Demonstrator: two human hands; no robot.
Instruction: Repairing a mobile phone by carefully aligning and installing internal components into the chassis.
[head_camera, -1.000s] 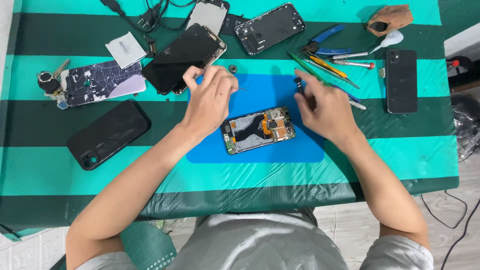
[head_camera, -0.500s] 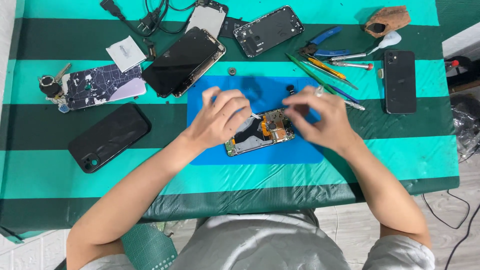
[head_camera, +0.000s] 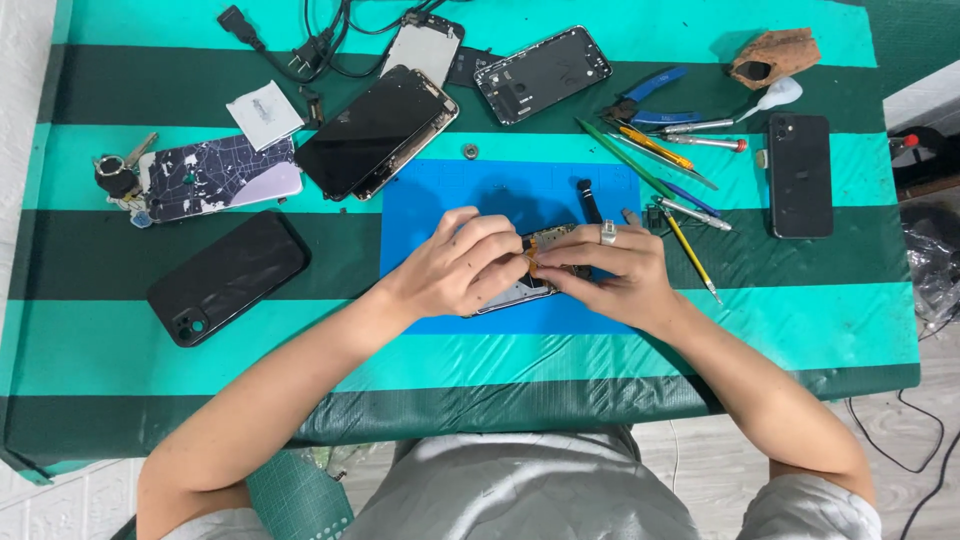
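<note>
While both are meeting mid-counter:
Left hand (head_camera: 462, 265): pinching the phone (head_camera: 520, 292).
Right hand (head_camera: 610, 270): gripping its top on the mat (head_camera: 450, 200).

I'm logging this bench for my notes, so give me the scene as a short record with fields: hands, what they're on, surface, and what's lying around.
left hand: left hand gripping the opened phone from its left side
right hand: right hand, ring on one finger, fingertips on the phone's exposed insides
surface: blue mat on a green striped table cover
left of mat: black phone case, patterned case
above mat: dark screen panel, bare phone frame
right of mat: screwdrivers, intact black phone
</note>
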